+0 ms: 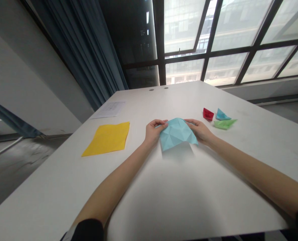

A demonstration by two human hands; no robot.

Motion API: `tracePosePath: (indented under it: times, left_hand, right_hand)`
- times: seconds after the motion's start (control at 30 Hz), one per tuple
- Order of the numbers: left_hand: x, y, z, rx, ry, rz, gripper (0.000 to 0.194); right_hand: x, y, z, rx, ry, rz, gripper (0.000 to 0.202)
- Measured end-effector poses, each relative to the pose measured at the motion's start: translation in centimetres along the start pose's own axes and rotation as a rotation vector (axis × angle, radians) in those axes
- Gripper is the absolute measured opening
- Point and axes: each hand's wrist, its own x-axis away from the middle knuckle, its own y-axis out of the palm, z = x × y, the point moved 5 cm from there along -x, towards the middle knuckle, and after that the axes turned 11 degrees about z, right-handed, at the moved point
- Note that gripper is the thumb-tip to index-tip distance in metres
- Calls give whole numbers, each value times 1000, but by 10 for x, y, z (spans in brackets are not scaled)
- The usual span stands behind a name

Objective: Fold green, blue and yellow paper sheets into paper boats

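A light blue sheet of paper [178,132], marked with many crossing creases, is held slightly above the white table [149,187]. Its near edge arches up and casts a shadow below. My left hand [155,130] pinches the sheet's left edge between thumb and fingers. At the opposite edge my right hand [198,129] grips the paper, its fingertips partly hidden behind the sheet. Right of that hand stand a red folded paper boat [208,114], a blue folded paper boat [222,114] and a green folded paper boat [225,124], close together.
A stack of yellow paper [106,139] lies on the left of the table. Behind it rests a white printed sheet [109,109]. Two round dark discs [151,89] sit near the far edge. A blue curtain [86,50] and windows stand beyond.
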Motion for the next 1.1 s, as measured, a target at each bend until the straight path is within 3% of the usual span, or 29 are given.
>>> tracePosePath:
  times: [0.2,0.27,0.33,0.5,0.73,0.93,1.1]
  left_hand:
    - [2,1,-2,-6,-20,-29,21]
    - [3,2,-2,-19,-15,-41,21]
    - [3,1,-2,-28,-7,-40,22]
    - [5,4,-4,0,-46,-61,23]
    - [12,11,-14,60,-207,-129,30]
    - [5,5,-10,-206,-6,-124,33]
    - [1,-2,-11,-329,45,-39,40]
  right_hand:
    - [1,-17,-21,486,-563,349,26]
    - [7,-16,-30,588,-704,393,18]
    - [12,-11,-35,645,-789,358,13]
    - [16,2,-34,618,-770,133,13]
    - [25,9,-39,541,-774,76,13]
    - [21,8,-35,522,-686,61,17]
    - [23,6,-36,509,-706,101,17]
